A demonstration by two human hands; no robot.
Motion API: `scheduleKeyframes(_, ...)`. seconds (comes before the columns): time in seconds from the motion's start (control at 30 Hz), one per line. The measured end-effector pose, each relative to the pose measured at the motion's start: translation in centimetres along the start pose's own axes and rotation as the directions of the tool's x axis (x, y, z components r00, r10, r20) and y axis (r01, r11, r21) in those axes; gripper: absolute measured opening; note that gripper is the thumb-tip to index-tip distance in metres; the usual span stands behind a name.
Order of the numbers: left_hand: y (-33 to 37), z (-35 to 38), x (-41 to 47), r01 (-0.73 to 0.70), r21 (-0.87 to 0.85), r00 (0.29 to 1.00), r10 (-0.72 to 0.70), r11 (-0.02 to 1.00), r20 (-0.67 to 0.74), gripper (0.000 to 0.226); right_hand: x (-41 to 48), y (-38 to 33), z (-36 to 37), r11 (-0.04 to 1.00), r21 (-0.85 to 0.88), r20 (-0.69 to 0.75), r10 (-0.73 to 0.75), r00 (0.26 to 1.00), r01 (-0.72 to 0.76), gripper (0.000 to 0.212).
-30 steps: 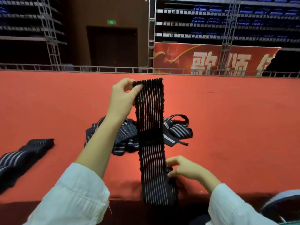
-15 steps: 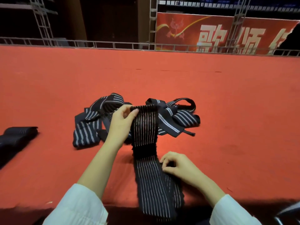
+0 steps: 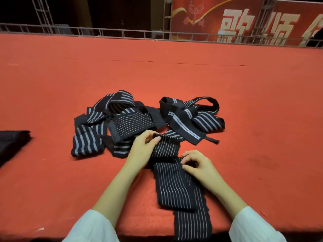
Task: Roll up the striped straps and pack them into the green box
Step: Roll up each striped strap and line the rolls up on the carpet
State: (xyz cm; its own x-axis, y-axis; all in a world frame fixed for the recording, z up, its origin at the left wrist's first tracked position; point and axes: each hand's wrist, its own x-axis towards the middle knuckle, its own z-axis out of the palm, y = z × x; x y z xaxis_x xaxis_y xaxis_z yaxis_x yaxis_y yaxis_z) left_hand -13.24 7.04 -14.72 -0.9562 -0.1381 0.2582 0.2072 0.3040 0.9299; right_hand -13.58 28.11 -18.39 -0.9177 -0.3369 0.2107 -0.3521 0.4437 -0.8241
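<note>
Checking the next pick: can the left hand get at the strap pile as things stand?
Probably yes: the left hand lies right beside the pile, nothing between, but it pinches a strap and must release first.

Striped strap (image 3: 174, 182): the near end drops over the front edge of the bench (image 3: 52, 172) and is cut by the picture's lower edge.
Left hand (image 3: 142, 151): its fingers (image 3: 148, 137) curl behind the strap's far end, tips out of sight.
Right hand (image 3: 199, 166): its fingers (image 3: 188, 158) curl down and hide the part they pinch.
Pile of straps (image 3: 183, 117): overlapping, so the count cannot be told.
Dark strap (image 3: 12, 145): cut by the left edge.
Banner (image 3: 244, 18): cut at top and right, characters partial.
Sleeves (image 3: 90, 227): cut by the lower edge.
</note>
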Motion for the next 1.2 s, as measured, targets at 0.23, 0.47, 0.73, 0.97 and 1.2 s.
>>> scheduleKeyframes(0.23, -0.1, 1.9, -2.0, -0.119, 0.394, 0.821, -0.133, 0.911, 0.555, 0.051, -0.9, -1.5, -1.8, 0.987, -0.156, 0.401, 0.088, 0.912, -0.026, 0.043)
scheduleKeyframes(0.47, 0.7, 2.1, -2.1, -0.185, 0.510, 0.817, -0.157, 0.840, 0.555, 0.033, -1.4, -2.0, -2.2, 0.974, -0.226, 0.473, 0.107, 0.875, 0.003, 0.050)
scheduleKeyframes(0.73, 0.4, -2.8, -3.0, -0.207, 0.501, 0.815, -0.134, 0.840, 0.563, 0.034, -1.8, -1.9, -1.4, 0.992, -0.124, 0.276, 0.055, 0.960, -0.022, 0.021)
scheduleKeyframes(0.97, 0.1, -4.9, -3.2, -0.152, 0.522, 0.898, -0.104, 0.839, 0.428, 0.022, -0.7, -2.2, -1.7, 0.919, 0.370, -0.062, 0.171, 0.983, -0.137, 0.015)
scheduleKeyframes(1.2, 1.6, 0.7, -3.0, -0.339, 0.498, 0.919, 0.167, 0.798, 0.357, 0.033, -0.2, -2.8, -0.8, 0.865, 0.492, -0.142, 0.186, 0.972, -0.094, 0.013)
